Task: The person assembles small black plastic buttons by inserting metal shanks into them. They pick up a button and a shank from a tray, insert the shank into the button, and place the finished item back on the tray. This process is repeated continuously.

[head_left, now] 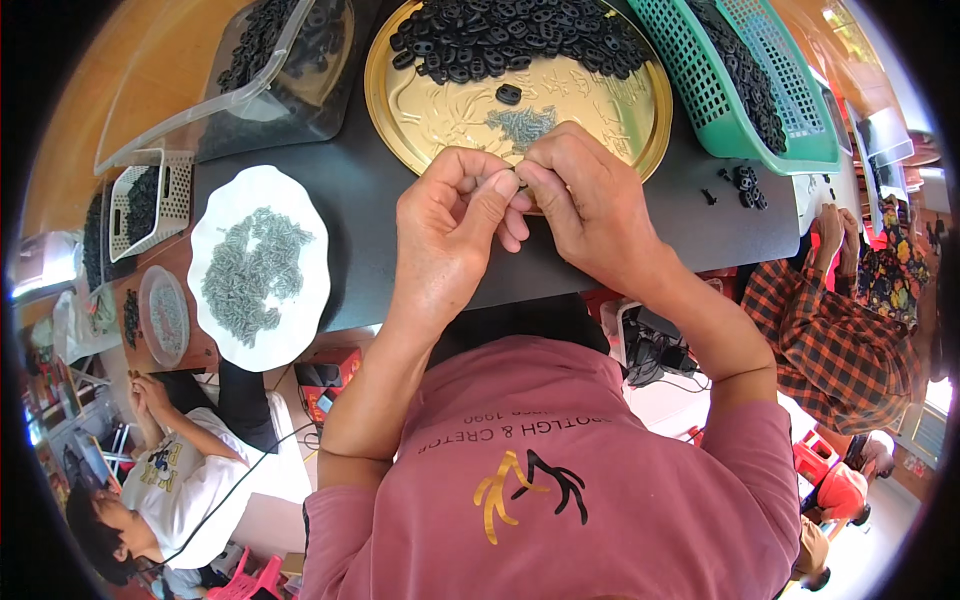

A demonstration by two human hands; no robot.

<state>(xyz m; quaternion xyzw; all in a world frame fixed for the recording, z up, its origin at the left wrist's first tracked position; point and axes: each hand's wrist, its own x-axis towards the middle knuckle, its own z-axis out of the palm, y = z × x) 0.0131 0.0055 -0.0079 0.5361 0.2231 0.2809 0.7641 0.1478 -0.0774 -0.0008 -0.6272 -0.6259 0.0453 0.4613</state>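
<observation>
My left hand (452, 222) and my right hand (597, 200) meet over the near edge of a round gold tray (425, 112). Thumbs and fingertips of both are pinched together around something tiny, mostly covered by the fingers. Just beyond them in the tray lies a small heap of thin metal springs (522, 126). A single black plastic piece (508, 94) sits apart behind the springs. At the tray's far side many black oval pieces with two holes (515, 38) are piled up.
A white scalloped plate (318, 255) of springs stands at left, near a clear plastic bin (270, 100) of black parts. A green basket (700, 85) is at the far right, with loose black pieces (748, 187) before it. People sit on both sides.
</observation>
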